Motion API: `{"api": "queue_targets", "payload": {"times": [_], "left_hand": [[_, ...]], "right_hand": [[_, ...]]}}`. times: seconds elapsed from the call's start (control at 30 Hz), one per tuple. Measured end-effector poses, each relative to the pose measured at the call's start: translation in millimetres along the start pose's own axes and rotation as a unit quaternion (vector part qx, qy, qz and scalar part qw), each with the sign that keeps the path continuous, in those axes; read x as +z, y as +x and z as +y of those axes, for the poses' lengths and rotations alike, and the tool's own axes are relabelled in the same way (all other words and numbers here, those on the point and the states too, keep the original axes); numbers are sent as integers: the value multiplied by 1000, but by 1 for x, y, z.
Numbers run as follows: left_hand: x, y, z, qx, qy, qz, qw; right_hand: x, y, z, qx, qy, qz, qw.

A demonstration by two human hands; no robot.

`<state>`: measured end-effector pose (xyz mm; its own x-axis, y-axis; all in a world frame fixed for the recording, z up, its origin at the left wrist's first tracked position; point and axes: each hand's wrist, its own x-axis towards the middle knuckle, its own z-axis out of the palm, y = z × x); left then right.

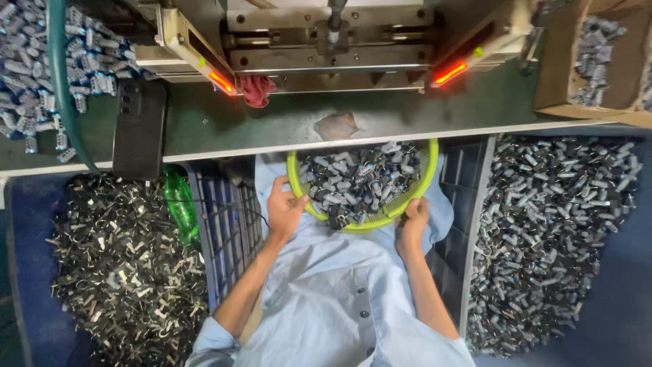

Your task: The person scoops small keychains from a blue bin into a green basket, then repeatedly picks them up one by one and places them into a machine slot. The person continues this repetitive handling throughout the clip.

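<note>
Single head-worn view, looking steeply down, close over lap and workbench [272,129]

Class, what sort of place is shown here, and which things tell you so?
Probably a small factory workstation: a press-like machine on the bench, heaps of small metal parts, and a green basket of parts held by both hands.

I cannot see the far rim of the green basket [426,178]; the surface [224,122] hides it. The cardboard box [553,68], upper right, is cut off by the frame.

Round yellow-green basket [426,178] full of small grey metal parts [353,180] rests on lap.
</note>
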<state>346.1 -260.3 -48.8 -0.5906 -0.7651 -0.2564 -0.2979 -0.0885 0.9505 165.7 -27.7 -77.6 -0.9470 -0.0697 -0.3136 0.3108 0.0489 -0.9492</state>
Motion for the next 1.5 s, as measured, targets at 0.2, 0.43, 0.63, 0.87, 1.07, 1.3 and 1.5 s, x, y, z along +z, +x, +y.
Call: {"api": "queue_targets", "payload": {"times": [0.2,0.43,0.63,0.87,1.07,1.3,1.5], "left_hand": [[-3,-12,18,23,-106,141,984],[-38,2,76,30,9,166,986],[-46,-40,124,329,227,123,908],[-1,-20,149,380,164,14,910],[14,-8,175,390,169,-52,904],[17,-1,180,315,-24,-111,942],[9,6,183,428,30,-14,903]], "right_hand": [[-2,-17,-21,76,87,-59,992],[13,-54,-52,134,108,-138,975],[7,-31,-65,-91,31,-45,994],[52,-28,-142,-380,-312,-167,855],[99,-32,-171,-427,-347,-258,794],[88,-46,-152,-445,-118,-274,844],[99,-47,-152,11,199,-384,902]]}}
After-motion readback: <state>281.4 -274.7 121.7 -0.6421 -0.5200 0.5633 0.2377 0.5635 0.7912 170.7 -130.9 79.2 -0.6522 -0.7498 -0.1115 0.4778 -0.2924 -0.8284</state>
